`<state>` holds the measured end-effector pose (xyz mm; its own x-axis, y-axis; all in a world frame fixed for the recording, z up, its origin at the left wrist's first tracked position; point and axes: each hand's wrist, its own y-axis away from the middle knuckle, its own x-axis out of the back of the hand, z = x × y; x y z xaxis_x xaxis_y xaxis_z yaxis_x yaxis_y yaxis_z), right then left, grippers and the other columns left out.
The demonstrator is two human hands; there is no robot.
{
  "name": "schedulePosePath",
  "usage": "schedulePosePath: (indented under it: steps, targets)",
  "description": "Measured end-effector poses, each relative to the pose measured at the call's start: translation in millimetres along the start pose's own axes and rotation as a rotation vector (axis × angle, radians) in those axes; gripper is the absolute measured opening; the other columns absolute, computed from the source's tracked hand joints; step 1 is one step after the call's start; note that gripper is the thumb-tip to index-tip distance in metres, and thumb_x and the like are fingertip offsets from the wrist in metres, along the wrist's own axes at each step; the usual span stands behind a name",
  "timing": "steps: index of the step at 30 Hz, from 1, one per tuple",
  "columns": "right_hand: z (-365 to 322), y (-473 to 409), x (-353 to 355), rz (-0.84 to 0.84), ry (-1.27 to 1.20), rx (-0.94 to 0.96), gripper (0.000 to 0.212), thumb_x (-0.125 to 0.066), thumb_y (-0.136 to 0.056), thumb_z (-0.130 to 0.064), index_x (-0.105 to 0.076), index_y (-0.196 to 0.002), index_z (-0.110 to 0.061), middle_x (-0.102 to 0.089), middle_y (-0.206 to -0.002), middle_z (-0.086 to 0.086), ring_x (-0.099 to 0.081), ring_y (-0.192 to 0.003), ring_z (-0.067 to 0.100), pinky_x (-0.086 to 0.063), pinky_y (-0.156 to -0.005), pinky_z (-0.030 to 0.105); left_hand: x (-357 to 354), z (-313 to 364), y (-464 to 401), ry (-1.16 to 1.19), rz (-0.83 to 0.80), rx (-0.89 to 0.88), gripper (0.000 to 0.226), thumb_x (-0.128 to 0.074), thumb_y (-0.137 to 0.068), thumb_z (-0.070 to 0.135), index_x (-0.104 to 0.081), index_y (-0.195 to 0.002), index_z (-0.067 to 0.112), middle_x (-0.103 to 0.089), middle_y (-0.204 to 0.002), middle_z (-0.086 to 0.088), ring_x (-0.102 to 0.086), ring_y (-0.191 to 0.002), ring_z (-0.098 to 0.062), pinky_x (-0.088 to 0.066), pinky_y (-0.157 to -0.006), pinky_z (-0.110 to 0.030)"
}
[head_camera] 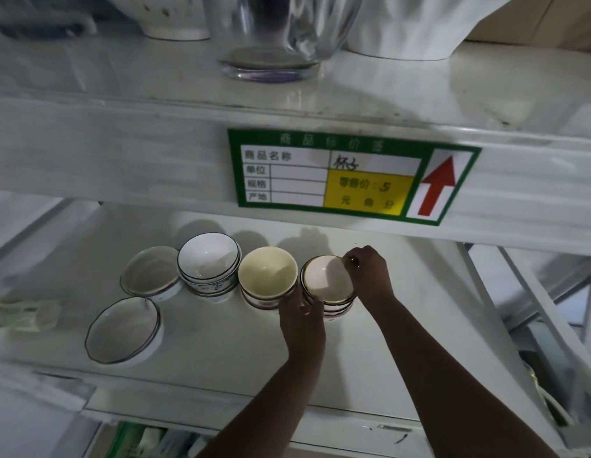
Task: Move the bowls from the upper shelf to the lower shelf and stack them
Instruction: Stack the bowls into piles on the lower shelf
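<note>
On the lower shelf (221, 352) several bowls stand in a row. At the right is a stack of small bowls (325, 282) with a white inside and a dark rim. My left hand (300, 312) grips the stack's near left side. My right hand (367, 269) pinches the top bowl's far right rim. Left of it stands a cream bowl (267, 274) on another bowl, then a stack of white bowls with dark rims (208, 262). Two shallow white dishes (152, 271) (122, 330) sit further left.
The upper shelf (155, 71) holds a clear glass vessel (274, 38), a white speckled bowl (162, 18) and white ware (406, 28). A green price label (347, 175) is on the shelf's front edge. A wrapped packet (26, 314) lies at the left.
</note>
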<state>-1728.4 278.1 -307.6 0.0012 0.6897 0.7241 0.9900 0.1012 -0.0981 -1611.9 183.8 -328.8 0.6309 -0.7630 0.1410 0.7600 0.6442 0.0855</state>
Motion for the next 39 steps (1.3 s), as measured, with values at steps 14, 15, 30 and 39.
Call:
schedulePosePath:
  steps: [14,15,30,39]
  targets:
    - [-4,1,-6,0.032,0.136,0.03,0.02,-0.051,-0.096,-0.005,-0.069,-0.098,0.001,-0.06,-0.101,0.016,-0.061,-0.089,0.031,-0.035,-0.07,0.024,1,0,-2,0.004,-0.026,-0.015,0.044,-0.063,-0.087,0.0,-0.059,-0.13,0.006,-0.063,-0.122,-0.013,-0.061,-0.108,-0.024,-0.039,-0.072,0.002]
    - [-4,2,-5,0.04,0.122,0.021,0.02,-0.052,-0.096,-0.008,-0.07,-0.1,0.0,-0.06,-0.102,0.015,-0.061,-0.09,0.03,-0.035,-0.071,0.023,2,2,-2,0.001,-0.038,-0.008,0.043,-0.063,-0.088,0.0,-0.058,-0.13,0.006,-0.062,-0.123,-0.013,-0.061,-0.11,-0.025,-0.041,-0.074,0.0]
    - [-120,28,-12,0.175,-0.04,0.245,0.02,-0.055,-0.091,-0.001,-0.072,-0.103,-0.003,-0.067,-0.111,0.018,-0.062,-0.106,0.036,-0.048,-0.096,0.043,197,58,-45,-0.42,-0.018,-0.323,0.008,-0.072,-0.082,0.016,-0.077,-0.089,0.019,-0.072,-0.077,0.01,-0.062,-0.07,0.009,-0.042,-0.066,-0.006]
    - [-197,133,-135,-0.242,-0.094,0.257,0.021,-0.049,-0.093,-0.024,-0.063,-0.079,-0.016,-0.069,-0.075,0.013,-0.064,-0.073,0.033,-0.048,-0.066,0.038,344,-3,-109,-0.801,0.034,0.14,0.043,-0.069,-0.087,0.033,-0.061,-0.12,0.006,-0.066,-0.114,-0.019,-0.061,-0.11,-0.032,-0.043,-0.094,-0.034]
